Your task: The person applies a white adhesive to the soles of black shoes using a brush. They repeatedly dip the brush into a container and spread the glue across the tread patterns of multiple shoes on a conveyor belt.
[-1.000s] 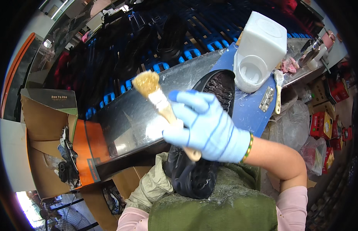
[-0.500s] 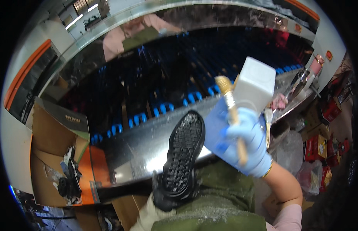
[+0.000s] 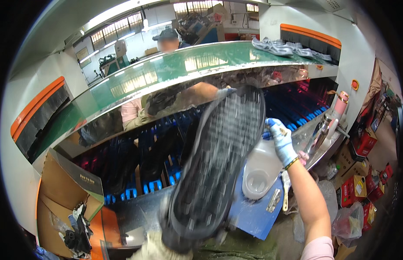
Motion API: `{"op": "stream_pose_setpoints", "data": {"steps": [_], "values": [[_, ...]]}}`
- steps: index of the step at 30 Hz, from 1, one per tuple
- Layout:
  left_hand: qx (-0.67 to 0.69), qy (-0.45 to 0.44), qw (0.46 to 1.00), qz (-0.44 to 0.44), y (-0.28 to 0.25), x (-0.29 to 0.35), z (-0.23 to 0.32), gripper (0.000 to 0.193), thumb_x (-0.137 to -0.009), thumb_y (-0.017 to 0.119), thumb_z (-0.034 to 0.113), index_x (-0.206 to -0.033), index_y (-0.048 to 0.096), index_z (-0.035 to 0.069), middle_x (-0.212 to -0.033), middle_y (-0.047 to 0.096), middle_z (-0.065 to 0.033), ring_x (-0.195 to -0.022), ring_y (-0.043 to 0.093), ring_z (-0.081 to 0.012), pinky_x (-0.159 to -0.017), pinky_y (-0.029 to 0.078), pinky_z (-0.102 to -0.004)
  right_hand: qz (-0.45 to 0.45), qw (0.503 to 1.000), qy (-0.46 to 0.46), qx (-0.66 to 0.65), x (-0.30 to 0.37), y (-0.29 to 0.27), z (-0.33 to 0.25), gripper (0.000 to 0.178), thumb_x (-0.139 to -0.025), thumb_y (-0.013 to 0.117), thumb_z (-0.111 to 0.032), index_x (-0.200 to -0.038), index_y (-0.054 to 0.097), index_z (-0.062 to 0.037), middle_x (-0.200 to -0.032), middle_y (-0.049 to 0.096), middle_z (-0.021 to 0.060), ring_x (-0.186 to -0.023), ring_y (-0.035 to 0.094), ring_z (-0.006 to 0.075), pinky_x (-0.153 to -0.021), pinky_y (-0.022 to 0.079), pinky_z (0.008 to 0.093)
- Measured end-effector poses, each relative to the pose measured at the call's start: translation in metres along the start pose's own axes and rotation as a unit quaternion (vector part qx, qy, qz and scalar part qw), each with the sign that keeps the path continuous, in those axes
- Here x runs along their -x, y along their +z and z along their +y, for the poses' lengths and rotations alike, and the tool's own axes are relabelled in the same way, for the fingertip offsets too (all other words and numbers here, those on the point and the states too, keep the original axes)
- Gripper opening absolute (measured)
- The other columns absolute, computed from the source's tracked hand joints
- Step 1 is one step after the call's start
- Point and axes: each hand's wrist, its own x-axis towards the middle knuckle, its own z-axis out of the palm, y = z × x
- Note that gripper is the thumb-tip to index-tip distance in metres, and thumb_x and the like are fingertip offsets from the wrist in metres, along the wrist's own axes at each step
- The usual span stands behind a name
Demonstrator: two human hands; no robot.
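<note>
A black shoe (image 3: 219,160), its treaded sole toward me and smeared by motion, rises large in the middle of the view. My left hand (image 3: 177,240), in a dark glove below a pale sleeve, is closed round its lower end. Beside the upper right edge of the shoe is my right hand (image 3: 279,138), in a light blue glove with darker fingertips. Its fingers are curled round the wooden-handled brush, which is almost wholly hidden. Below it a translucent white plastic container (image 3: 261,167) stands on a blue board (image 3: 253,223), near a small metal piece (image 3: 274,200).
A second brush (image 3: 286,190) lies right of the board. Bottles (image 3: 340,103) stand at the right end of the metal ledge. An open carton (image 3: 54,182) is at left. Beyond runs a green belt (image 3: 167,69) with grey shoe parts (image 3: 275,47); a person is behind it.
The shoe has come up from my lap, larger and blurred. My right hand has moved up and away beside it, and the brush has gone out of sight. The view has tilted up, showing the belt.
</note>
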Motion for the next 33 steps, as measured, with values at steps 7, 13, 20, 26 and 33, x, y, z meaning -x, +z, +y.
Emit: {"op": "stream_pose_setpoints", "data": {"steps": [7, 13, 20, 26, 33], "values": [[-0.215, 0.152, 0.952, -0.157, 0.118, -0.183, 0.061, 0.06, -0.106, 0.053, 0.038, -0.154, 0.041, 0.004, -0.142, 0.056, -0.0161, -0.123, 0.06, -0.0295, -0.098, 0.054, -0.0427, 0.012, 0.998, 0.012, -0.057, 0.001, 0.017, -0.008, 0.026, -0.101, 0.068, -0.023, -0.113, 0.073, -0.0005, -0.101, 0.075, 0.0084, -0.083, 0.071, 0.0102, -0.074, 0.057, 0.0212], [-0.678, 0.229, 0.699, 0.014, -0.032, -0.27, 0.004, 0.063, -0.104, 0.057, 0.039, -0.155, 0.043, 0.003, -0.152, 0.052, -0.0194, -0.13, 0.059, -0.0361, -0.106, 0.048, -0.0418, -0.029, 1.0, 0.006, -0.003, 0.005, -0.01, 0.003, 0.033, -0.106, 0.059, -0.029, -0.125, 0.068, -0.0036, -0.114, 0.072, 0.0084, -0.097, 0.069, 0.0121, -0.083, 0.057, 0.0262], [-0.85, -0.011, 0.441, 0.288, -0.166, -0.23, 0.047, 0.059, -0.101, 0.06, 0.032, -0.153, 0.047, 0.008, -0.144, 0.058, -0.0196, -0.125, 0.061, -0.0395, -0.106, 0.048, -0.0434, -0.057, 0.998, -0.016, -0.036, 0.001, 0.002, -0.007, 0.042, -0.107, 0.059, -0.035, -0.131, 0.067, -0.0021, -0.123, 0.071, 0.0098, -0.102, 0.071, 0.0157, -0.084, 0.058, 0.0267], [-0.715, -0.059, 0.688, 0.112, -0.177, -0.193, 0.06, 0.062, -0.098, 0.066, 0.022, -0.154, 0.043, 0.009, -0.144, 0.058, -0.0168, -0.125, 0.062, -0.0314, -0.101, 0.053, -0.0367, 0.002, 0.999, -0.008, -0.042, 0.002, -0.001, -0.001, 0.041, -0.107, 0.058, -0.035, -0.129, 0.066, -0.0017, -0.121, 0.071, 0.0104, -0.1, 0.072, 0.0168, -0.086, 0.059, 0.0277], [-0.309, -0.117, 0.932, 0.146, -0.186, -0.048, 0.026, 0.081, -0.087, 0.073, -0.005, -0.156, 0.033, 0.003, -0.134, 0.064, -0.0154, -0.118, 0.067, -0.0266, -0.097, 0.06, -0.0361, 0.005, 0.999, 0.048, -0.024, 0.075, 0.015, -0.016, 0.022, -0.099, 0.072, -0.02, -0.112, 0.069, -0.002, -0.091, 0.073, 0.0055, -0.08, 0.07, 0.0086, -0.07, 0.056, 0.0226]]}}
